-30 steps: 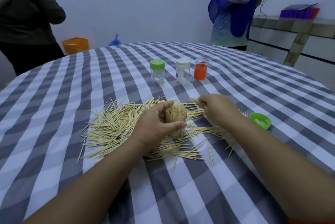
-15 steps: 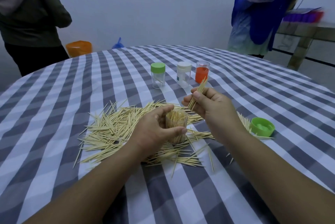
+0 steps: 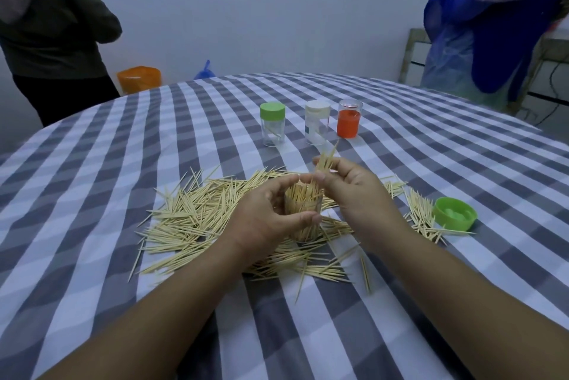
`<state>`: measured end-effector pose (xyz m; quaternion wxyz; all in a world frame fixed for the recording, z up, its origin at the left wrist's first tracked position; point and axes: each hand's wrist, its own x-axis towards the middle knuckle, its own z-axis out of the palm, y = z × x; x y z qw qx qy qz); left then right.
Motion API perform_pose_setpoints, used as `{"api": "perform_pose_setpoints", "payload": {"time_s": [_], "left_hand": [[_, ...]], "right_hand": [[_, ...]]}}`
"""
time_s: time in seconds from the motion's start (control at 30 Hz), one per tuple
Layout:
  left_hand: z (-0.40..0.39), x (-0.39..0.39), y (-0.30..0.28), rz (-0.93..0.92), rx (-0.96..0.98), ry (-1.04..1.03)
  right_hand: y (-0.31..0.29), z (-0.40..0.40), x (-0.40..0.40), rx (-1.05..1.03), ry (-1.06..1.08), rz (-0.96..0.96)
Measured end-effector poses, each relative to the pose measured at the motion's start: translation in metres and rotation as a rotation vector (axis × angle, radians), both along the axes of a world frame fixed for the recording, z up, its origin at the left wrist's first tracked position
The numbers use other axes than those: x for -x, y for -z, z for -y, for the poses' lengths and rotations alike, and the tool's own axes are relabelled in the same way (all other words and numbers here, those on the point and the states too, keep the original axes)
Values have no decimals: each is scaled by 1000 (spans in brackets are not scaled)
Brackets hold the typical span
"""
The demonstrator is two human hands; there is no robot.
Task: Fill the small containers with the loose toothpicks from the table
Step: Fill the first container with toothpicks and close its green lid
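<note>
**A:** In the head view, at the middle of the checked surface (image 3: 92,164), a clear container (image 3: 303,213) packed with upright toothpicks is gripped by the left hand (image 3: 264,219), thumb and fingers curled round its wall. A small bundle of toothpicks (image 3: 326,161) is pinched by the right hand (image 3: 354,188) just above the container's mouth, tips angled up and away.

**B:** What could be spoiled from here?

**A:** The container looks nearly full, so the bundle may be blocked by the sticks already standing; if it is forced, some are likely to be bent, pushed out over the rim or scattered back onto the loose pile (image 3: 200,219). The container could also be tipped if the grip is loosened, since it is seated on a bed of sticks, not on flat cloth.

**B:** And the room for moving?

**A:** Loose toothpicks are spread all round the hands, left, right and toward the wearer, so any sweep of a forearm would drag them. A green lid (image 3: 455,214) is lying open side up, well to the right, at the fringe of the pile. Three more containers are lined up beyond: green-capped (image 3: 272,124), white-capped (image 3: 317,122) and orange (image 3: 349,119), apart from the pile. Open cloth is left between them and the hands. The surface's far edge is distant; two people are standing past it.
</note>
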<state>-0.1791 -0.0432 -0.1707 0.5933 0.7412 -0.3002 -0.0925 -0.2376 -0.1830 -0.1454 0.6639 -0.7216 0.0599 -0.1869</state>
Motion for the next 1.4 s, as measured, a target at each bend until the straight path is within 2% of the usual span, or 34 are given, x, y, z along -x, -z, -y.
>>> {"api": "perform_pose_setpoints", "payload": {"time_s": [0.1, 0.27, 0.6, 0.87, 1.07, 1.2, 1.33, 1.4], "left_hand": [[2, 1, -1, -8, 2, -19], [0, 1, 0, 26, -20, -30], [1, 0, -1, 26, -20, -28], [0, -1, -1, 12, -10, -27], [0, -2, 1, -5, -6, -43], [0, 0, -1, -12, -2, -30], [-1, 2, -2, 19, -10, -24], [-1, 2, -2, 25, -21, -30]], "right_hand": [[1, 3, 0, 50, -1, 45], [1, 3, 4, 249, -9, 87], [8, 5, 1, 369, 127, 133], [3, 8, 5, 505, 95, 111], [-6, 12, 8, 617, -28, 42], [-2, 15, 4, 666, 59, 27], [3, 13, 3, 567, 175, 45], [4, 9, 2, 585, 211, 81]]}}
